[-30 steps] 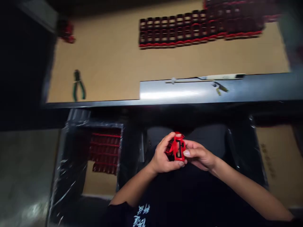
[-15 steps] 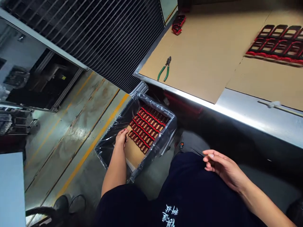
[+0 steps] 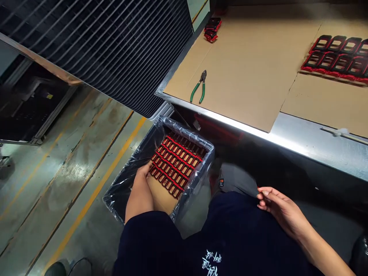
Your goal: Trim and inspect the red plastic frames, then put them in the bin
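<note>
frames (image 3: 176, 163): in bin (image 3: 186, 132), rows slant upper left to lower right | left hand (image 3: 143, 169): nearer, at rows' left end, fingers partly hidden, hold unclear | right hand (image 3: 277, 205): well right, fingertips nearly together, cannot tell if holding

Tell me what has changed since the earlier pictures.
The left hand has moved leftward into the lined bin, at the edge of the red-black frames. The right hand has let go of the red piece both hands held; whether either hand holds anything now is unclear. The pliers stay on the cardboard.
</note>
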Demonstrator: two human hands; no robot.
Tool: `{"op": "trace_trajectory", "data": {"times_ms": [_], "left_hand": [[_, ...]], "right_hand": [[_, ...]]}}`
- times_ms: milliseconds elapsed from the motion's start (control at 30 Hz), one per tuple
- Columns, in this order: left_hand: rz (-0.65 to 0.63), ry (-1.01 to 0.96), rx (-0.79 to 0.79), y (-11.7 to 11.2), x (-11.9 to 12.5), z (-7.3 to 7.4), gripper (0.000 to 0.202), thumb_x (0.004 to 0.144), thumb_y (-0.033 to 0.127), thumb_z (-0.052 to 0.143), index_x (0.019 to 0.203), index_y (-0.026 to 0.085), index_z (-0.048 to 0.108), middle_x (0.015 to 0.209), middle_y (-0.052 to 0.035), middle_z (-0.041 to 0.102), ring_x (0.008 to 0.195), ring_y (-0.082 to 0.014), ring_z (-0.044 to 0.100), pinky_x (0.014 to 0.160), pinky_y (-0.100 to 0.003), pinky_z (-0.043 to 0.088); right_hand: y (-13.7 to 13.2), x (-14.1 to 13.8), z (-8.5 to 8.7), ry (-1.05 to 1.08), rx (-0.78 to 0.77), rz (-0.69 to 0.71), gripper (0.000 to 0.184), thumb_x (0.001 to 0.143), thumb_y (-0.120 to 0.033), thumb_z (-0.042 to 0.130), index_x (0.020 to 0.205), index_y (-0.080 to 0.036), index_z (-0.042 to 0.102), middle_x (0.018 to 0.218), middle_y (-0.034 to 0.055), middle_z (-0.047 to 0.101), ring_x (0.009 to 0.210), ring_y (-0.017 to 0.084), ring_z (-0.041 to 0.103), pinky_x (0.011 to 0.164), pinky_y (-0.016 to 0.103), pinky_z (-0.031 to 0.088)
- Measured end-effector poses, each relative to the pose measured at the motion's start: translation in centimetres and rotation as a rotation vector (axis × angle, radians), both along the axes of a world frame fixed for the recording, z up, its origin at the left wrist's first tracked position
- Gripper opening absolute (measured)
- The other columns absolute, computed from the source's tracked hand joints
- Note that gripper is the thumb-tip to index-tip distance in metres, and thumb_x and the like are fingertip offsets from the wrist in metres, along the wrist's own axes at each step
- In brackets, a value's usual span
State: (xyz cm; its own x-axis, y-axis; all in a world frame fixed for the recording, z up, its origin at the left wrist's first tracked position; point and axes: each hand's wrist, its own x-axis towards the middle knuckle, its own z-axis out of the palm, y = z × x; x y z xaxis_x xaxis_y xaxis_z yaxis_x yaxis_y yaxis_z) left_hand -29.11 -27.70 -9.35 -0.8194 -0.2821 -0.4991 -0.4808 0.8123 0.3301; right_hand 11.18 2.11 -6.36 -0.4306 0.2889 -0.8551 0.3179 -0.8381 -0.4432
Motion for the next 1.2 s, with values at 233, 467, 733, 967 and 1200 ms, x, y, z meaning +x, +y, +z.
{"op": "trace_trajectory", "data": {"times_ms": [233,467,733,967,1200], "left_hand": [[0.15,0.071,0.468,3.3,3.6,5.1,0.035,0.096,0.036,0.061,0.124,0.016,0.059,0.122,-0.0097,0.063,0.102,-0.0224,0.066,0.085,-0.042,0.058],[-0.115,-0.325,1.192,20.9,21.1,5.9,0.026,0.083,0.037,0.069,0.099,0.018,0.06,0.105,-0.0075,0.072,0.083,-0.0193,0.072,0.08,-0.038,0.059],[-0.703,-0.646,1.359,27.6,32.2,6.1,0.029,0.086,0.047,0.07,0.1,0.024,0.061,0.126,-0.0088,0.07,0.113,-0.0262,0.069,0.098,-0.045,0.054],[-1.701,-0.109,1.199,26.5,32.1,7.4,0.007,0.083,0.02,0.073,0.084,0.02,0.067,0.148,-0.0146,0.054,0.136,-0.033,0.053,0.11,-0.052,0.047],[-1.72,0.107,1.154,25.9,31.4,8.8,0.024,0.078,0.016,0.074,0.094,0.019,0.057,0.134,-0.0198,0.063,0.127,-0.033,0.061,0.102,-0.051,0.054]], "right_hand": [[0.1,-0.1,-0.6,0.049,0.178,0.162,0.05,0.061,-0.056,0.088,0.09,-0.018,0.074,0.079,0.0032,0.072,0.066,0.013,0.062,0.067,0.025,0.053],[-0.9,-1.1,1.7,0.295,0.586,0.267,0.045,0.069,-0.04,0.083,0.105,-0.02,0.063,0.094,0.0052,0.072,0.071,0.014,0.065,0.069,0.029,0.055],[2.5,6.6,2.3,0.142,0.805,-0.355,0.028,0.079,-0.04,0.075,0.097,-0.019,0.069,0.082,0.0029,0.074,0.071,0.015,0.069,0.069,0.029,0.057],[2.8,9.2,3.4,0.278,0.587,-0.444,0.029,0.074,-0.027,0.076,0.101,-0.019,0.072,0.091,0.0026,0.076,0.079,0.015,0.071,0.076,0.029,0.057],[2.6,7.9,4.3,0.297,0.597,-0.302,0.019,0.074,-0.028,0.079,0.084,-0.017,0.066,0.074,-0.0019,0.067,0.062,0.009,0.061,0.06,0.021,0.049]]}}
